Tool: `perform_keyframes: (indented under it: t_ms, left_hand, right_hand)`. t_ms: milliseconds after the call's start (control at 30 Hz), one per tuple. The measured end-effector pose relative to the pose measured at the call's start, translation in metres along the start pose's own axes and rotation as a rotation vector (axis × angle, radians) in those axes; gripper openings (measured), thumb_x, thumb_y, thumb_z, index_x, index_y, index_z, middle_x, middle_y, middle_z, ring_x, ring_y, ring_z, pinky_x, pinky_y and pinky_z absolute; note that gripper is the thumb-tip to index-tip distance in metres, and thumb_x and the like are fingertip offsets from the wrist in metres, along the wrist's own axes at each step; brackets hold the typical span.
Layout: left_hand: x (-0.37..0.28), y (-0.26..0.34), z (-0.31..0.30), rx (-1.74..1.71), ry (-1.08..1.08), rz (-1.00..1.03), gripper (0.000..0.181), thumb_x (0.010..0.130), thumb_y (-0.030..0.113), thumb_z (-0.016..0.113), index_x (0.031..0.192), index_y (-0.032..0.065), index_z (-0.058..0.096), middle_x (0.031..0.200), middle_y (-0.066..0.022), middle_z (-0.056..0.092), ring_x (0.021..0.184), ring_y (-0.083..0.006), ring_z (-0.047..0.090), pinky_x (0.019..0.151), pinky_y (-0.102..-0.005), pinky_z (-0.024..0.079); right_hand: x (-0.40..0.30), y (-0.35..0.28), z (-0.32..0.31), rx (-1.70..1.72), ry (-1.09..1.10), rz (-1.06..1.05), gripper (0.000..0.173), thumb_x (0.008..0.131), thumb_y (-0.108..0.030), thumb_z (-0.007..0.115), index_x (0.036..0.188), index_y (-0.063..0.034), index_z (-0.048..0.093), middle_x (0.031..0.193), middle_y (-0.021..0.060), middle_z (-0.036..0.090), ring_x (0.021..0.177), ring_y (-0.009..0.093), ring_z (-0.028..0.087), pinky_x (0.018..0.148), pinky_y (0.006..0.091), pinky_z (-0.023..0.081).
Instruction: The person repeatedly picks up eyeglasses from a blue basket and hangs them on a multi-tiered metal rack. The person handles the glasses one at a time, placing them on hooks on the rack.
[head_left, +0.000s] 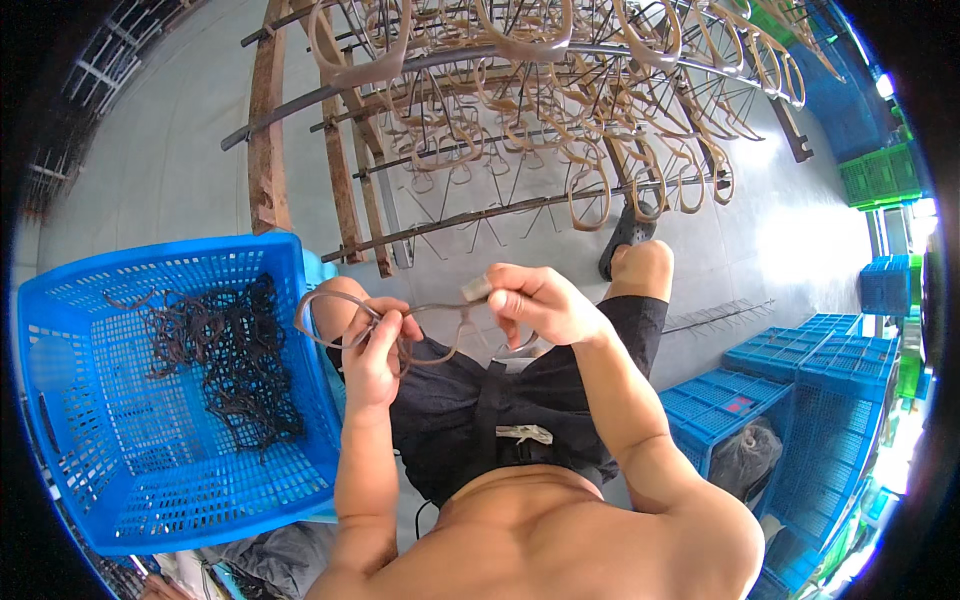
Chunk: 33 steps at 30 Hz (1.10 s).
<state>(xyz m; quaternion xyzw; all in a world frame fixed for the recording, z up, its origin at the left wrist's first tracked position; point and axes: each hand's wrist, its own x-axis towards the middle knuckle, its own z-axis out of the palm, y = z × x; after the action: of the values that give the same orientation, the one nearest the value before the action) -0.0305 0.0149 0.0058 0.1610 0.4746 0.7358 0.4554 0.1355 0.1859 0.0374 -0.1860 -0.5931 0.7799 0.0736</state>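
My left hand (379, 349) pinches thin brownish-grey eyeglass frames (448, 307) between thumb and fingers, above my lap. One lens ring sticks out to the left of that hand, and other rings extend towards the right. Whether these belong to one frame or more, I cannot tell. My right hand (551, 304) grips the right part of the frames, its thumb and index finger bent together. At those fingertips is a small pale piece (475, 288), either held or wrapped on a finger. No lenses can be made out in the rings.
A blue plastic basket (71, 480) at left holds a tangled dark heap (240, 367). Ahead, a wooden-post rack (266, 150) carries metal rods with many tan eyeglass frames (592, 199) on wires. Blue crates (832, 420) stand at right, near a spiked rod (720, 315) on the floor.
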Motion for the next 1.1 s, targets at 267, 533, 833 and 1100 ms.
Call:
perform_keyframes:
  t_ms: [267,533,833,1100]
  left_hand:
    - [0.040,-0.017,0.021,0.200,0.229,0.179,0.031,0.088,0.008,0.055,0.118,0.0032,0.052,0.092,-0.0052,0.058,0.075,-0.0109,0.057,0.067,-0.0232,0.047]
    - [0.088,-0.023,0.039,0.267,0.261,0.182,0.017,0.088,0.014,0.058,0.099,0.0022,0.059,0.079,-0.0042,0.062,0.069,-0.0101,0.057,0.066,-0.0225,0.047]
    - [0.089,-0.029,0.037,0.275,0.271,0.233,0.016,0.089,0.015,0.057,0.096,0.0015,0.061,0.077,-0.0048,0.063,0.069,-0.0111,0.058,0.067,-0.0239,0.048]
    - [0.087,-0.027,0.035,0.302,0.225,0.195,0.017,0.089,0.015,0.056,0.098,0.0006,0.060,0.080,-0.0061,0.063,0.071,-0.0113,0.059,0.068,-0.0238,0.047]
  right_hand:
    - [0.053,0.038,-0.013,0.084,1.111,-0.400,0.028,0.093,-0.015,0.049,0.118,-0.0026,0.053,0.060,-0.0055,0.042,0.047,0.001,0.038,0.040,0.0185,0.034]
    - [0.074,0.044,-0.015,0.063,1.219,-0.333,0.024,0.094,-0.017,0.047,0.107,0.0022,0.054,0.065,0.0023,0.057,0.051,0.007,0.053,0.045,0.0216,0.042]
    - [0.077,0.029,-0.011,0.381,1.066,-0.355,0.023,0.094,-0.024,0.047,0.084,-0.0049,0.055,0.054,-0.0015,0.044,0.039,0.007,0.040,0.036,0.0224,0.033]
    - [0.088,0.027,0.000,0.543,1.178,-0.383,0.021,0.094,-0.025,0.047,0.081,-0.0088,0.049,0.052,-0.0026,0.040,0.038,0.007,0.033,0.034,0.0230,0.029]
